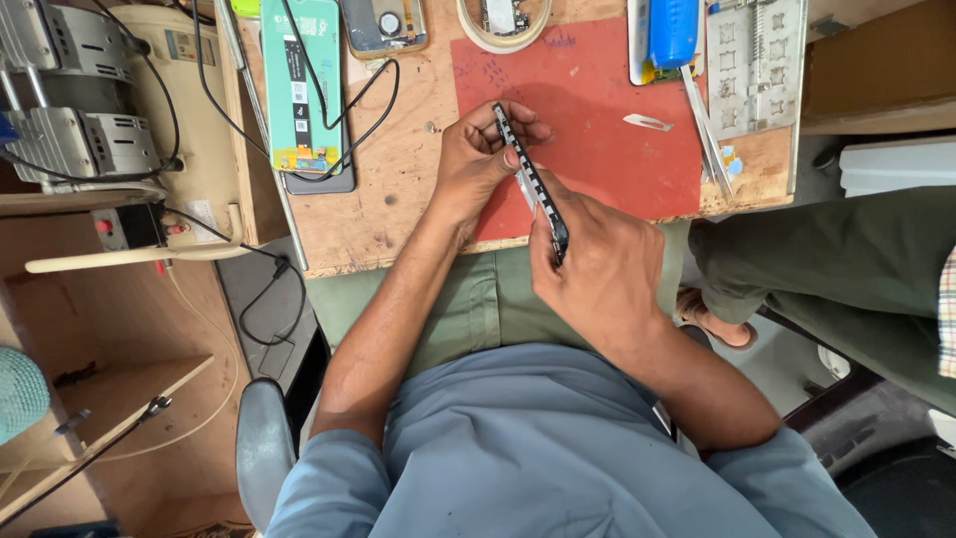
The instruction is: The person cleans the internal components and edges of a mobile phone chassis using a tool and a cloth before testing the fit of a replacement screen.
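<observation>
A slim dark phone frame (528, 174) is held on edge over the near side of a red mat (597, 110) on a wooden bench (398, 169). My left hand (478, 159) grips its far end with fingers curled over the top. My right hand (597, 264) holds the near end, pressing a thin metal tool against the frame's side. Both hands are closed around the frame.
An opened teal phone (299, 85) with black cables lies on the bench at left, another opened phone (383, 25) behind it. A blade (647, 123), tweezers (705, 130), a blue bottle (672, 30) and a metal plate (754, 65) sit at right. Another person's leg (827, 269) is at right.
</observation>
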